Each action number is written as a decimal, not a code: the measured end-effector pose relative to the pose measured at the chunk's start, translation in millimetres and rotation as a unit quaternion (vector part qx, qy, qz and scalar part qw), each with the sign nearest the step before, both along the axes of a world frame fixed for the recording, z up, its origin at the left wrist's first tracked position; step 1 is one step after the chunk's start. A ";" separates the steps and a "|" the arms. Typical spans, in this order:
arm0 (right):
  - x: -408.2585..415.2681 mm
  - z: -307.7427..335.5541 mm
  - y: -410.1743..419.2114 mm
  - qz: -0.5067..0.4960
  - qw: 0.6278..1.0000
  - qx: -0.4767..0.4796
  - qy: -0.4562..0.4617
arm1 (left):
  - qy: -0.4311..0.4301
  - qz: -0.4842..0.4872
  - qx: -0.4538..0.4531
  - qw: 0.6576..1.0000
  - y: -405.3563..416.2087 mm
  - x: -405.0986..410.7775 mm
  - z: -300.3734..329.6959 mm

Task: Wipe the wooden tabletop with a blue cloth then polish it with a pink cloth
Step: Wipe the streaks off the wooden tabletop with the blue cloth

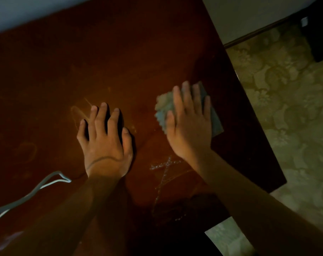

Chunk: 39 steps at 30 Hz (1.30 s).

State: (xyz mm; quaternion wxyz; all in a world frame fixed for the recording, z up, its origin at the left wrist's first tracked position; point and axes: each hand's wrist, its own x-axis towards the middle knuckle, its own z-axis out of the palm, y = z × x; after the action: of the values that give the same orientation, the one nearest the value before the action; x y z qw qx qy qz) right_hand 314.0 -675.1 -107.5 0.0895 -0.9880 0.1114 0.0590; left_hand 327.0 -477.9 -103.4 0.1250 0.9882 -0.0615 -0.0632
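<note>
Dim, underexposed view.

Risks, biggest first:
- Right hand (189,126) flat on blue cloth (165,108), fingers straight, grip apart, pressing rather than clamping. Cloth near right edge of wooden tabletop (120,52); a long outward stroke likely to run it off the edge onto the floor.
- Only palm pressure holding the cloth; could slip out from under the hand, or bunch up, already crumpled at its left side.
- Wet droplet trails (164,174) near front edge, crossing lines of beads, below the right wrist. Easy to miss or smear with the forearm, leaving streaks for the polish step.
- Left hand (105,137) spread on bare wood, fingers splayed, grip apart, holding nothing. Bracing probably; likely to leave prints on wiped area.
- Grey cable (33,193) lying across lower left of tabletop, just beside the left wrist. Could snag or get dragged in a leftward pass.

Surface and room:
- Tabletop dark reddish-brown, glossy, with faint pale ring marks (77,115) left of the left hand.
- Patterned floor (286,111) to the right, pale leaf-like motif.
- Light wall (249,13) beyond, dark skirting (258,32) at its base.
- Dark object (321,39) at upper right, unidentifiable.
- Pink cloth not clearly visible; pinkish blur at lower left corner, cannot tell what.
</note>
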 end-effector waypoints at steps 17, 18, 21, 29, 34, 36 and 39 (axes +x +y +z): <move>-25.1 2.4 30.5 0.097 0.995 0.027 -0.008 | -0.037 -0.013 0.005 0.999 0.9 -1.9 -3.9; -17.8 1.9 16.9 0.095 0.995 0.026 -0.007 | -0.039 -0.012 -0.001 0.999 1.3 -2.2 -4.7; 8.7 -0.2 -25.4 0.017 1.000 -0.022 -0.008 | -0.052 -0.012 -0.011 0.999 1.8 -2.4 -6.7; -34.1 2.0 53.8 0.116 0.993 0.004 -0.012 | -0.052 -0.017 -0.032 0.998 3.8 -1.9 -6.1; -34.4 3.3 49.9 0.216 0.976 0.034 -0.018 | -0.053 -0.005 -0.080 0.995 6.5 -0.8 -4.9; -5.8 5.9 44.9 0.199 0.979 0.026 -0.040 | -0.051 0.001 -0.113 0.992 8.2 -0.6 -1.6; 59.6 8.8 57.2 0.151 0.988 -0.023 -0.026 | -0.043 0.020 -0.202 0.978 11.2 -2.2 4.4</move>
State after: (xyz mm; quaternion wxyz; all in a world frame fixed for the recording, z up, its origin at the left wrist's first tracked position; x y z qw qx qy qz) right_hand 373.6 -617.9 -98.7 0.0601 -0.9965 -0.0396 0.0431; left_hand 324.8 -466.7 -99.0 0.3206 0.9454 -0.0591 -0.0041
